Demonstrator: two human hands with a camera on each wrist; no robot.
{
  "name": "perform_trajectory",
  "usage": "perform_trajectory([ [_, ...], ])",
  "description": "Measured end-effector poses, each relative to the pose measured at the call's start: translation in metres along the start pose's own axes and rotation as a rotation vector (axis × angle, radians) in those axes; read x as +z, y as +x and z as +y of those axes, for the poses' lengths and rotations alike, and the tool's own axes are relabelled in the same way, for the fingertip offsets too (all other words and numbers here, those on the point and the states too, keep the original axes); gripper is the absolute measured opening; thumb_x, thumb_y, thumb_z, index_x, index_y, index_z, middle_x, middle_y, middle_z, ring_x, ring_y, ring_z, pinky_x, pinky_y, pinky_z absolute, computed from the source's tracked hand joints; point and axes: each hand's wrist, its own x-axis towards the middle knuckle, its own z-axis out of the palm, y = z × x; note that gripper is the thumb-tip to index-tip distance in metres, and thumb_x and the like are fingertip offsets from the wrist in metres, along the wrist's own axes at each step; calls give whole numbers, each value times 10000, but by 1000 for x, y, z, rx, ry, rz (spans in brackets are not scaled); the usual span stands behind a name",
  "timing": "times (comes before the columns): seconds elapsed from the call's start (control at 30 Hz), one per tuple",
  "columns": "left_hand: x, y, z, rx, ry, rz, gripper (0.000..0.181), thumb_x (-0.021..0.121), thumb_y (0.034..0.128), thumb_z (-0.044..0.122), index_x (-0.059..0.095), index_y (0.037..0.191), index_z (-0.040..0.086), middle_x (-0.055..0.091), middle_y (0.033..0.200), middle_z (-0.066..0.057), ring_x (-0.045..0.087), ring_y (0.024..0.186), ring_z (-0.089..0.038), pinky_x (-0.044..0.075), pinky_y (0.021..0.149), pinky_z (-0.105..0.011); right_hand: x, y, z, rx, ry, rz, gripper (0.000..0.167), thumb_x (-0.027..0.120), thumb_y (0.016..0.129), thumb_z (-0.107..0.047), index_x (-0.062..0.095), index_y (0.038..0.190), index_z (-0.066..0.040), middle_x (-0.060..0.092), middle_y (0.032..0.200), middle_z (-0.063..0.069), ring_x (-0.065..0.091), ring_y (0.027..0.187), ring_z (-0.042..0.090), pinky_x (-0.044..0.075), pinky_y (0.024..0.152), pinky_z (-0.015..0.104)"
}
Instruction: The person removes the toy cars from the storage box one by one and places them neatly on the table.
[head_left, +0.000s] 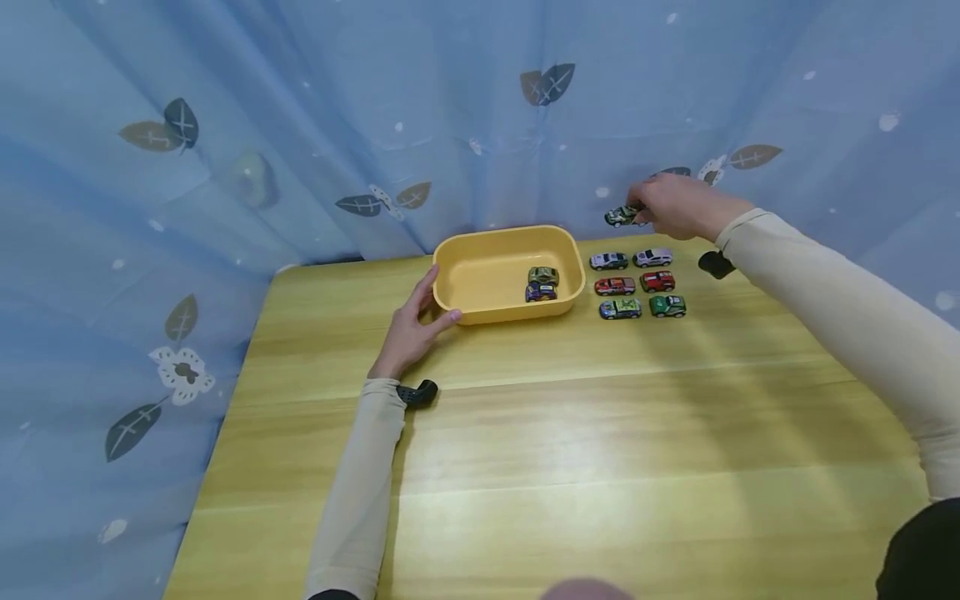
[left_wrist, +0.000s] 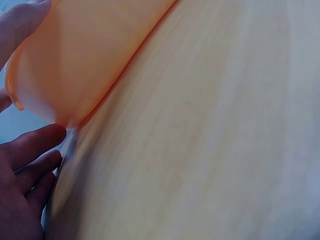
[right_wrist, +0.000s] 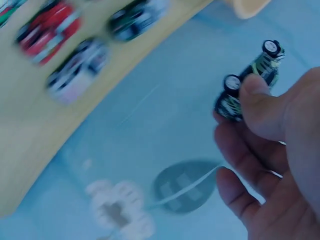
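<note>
High at the back right, my right hand (head_left: pixel 678 204) pinches a dark green patterned toy car (right_wrist: pixel 252 82) between thumb and fingers, lifted beyond the table's far edge. My left hand (head_left: pixel 408 333) holds the left end of a yellow plastic bin (head_left: pixel 495 317), its thumb against the front wall and a finger by the left rim. Inside the bin, near its right end, sit an olive toy car (head_left: pixel 543 275) and a blue-purple toy car (head_left: pixel 541 292). Several toy cars stand in two columns right of the bin, among them a red one (head_left: pixel 657 282) and a green one (head_left: pixel 667 306).
A wooden table (head_left: pixel 525 442) carries the bin and cars near its far edge. Behind and left of it hangs a blue curtain (head_left: pixel 300 125) with leaf and flower prints. Dark wrist-worn devices show on both the left wrist (head_left: pixel 417 394) and the right wrist (head_left: pixel 716 264).
</note>
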Motion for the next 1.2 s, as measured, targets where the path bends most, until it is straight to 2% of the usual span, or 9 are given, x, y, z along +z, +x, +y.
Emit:
perform_trajectory([
  [0.13, -6, -4, -1, -5, 12, 4, 901, 789, 944, 509, 259, 1672, 468, 472, 1655, -115, 482, 1514, -307, 320, 1286, -532, 7, -13, 14, 14, -37, 25, 402, 587, 1058, 0, 524, 1451, 58, 680, 1151, 318, 675, 997, 473, 564, 905, 641],
  [0.2, -9, -4, -2, -7, 16, 6, 895, 788, 948, 501, 259, 1670, 472, 472, 1656, -111, 478, 1517, -303, 319, 1287, -530, 13, -19, 22, 21, -41, 31, 443, 587, 1047, 25, 509, 1483, 38, 685, 1108, 314, 678, 943, 458, 567, 888, 640],
  [0.3, -10, -4, -3, -6, 15, 3, 889, 785, 957, 483, 260, 1674, 460, 469, 1659, -104, 471, 1523, -296, 305, 1294, -529, 21, -26, 33, 16, -43, 51, 432, 596, 1020, 59, 545, 1448, 38, 687, 1085, 316, 678, 939, 462, 561, 903, 647],
  [0.57, -5, -5, -8, -6, 6, 9, 905, 797, 937, 508, 274, 1673, 449, 496, 1643, -86, 490, 1511, -279, 286, 1301, -532, 54, -41, 56, 38, -76, 80, 483, 685, 920, 109, 591, 1375, -21, 709, 994, 257, 684, 879, 431, 596, 786, 609],
  [0.83, -6, -8, -5, -22, 14, 13, 910, 794, 943, 499, 259, 1678, 449, 484, 1652, -87, 476, 1521, -281, 267, 1307, -543, 94, -45, 77, 90, -110, 91, 537, 687, 911, 83, 533, 1419, -1, 684, 1039, 291, 661, 957, 479, 559, 886, 655],
  [0.97, -6, -9, -3, -29, 8, 13, 910, 797, 942, 496, 265, 1678, 442, 479, 1655, -82, 473, 1524, -279, 262, 1309, -546, 111, -48, 84, 88, -112, 116, 472, 627, 942, 100, 547, 1396, 2, 689, 1067, 313, 668, 964, 487, 573, 866, 648],
  [1.2, -5, -10, -2, -24, 18, 15, 918, 794, 933, 525, 260, 1677, 449, 473, 1661, -75, 472, 1524, -284, 277, 1302, -548, 132, -50, 91, 124, -87, 141, 352, 558, 995, 77, 594, 1339, 14, 658, 1200, 392, 620, 1123, 566, 509, 999, 693],
])
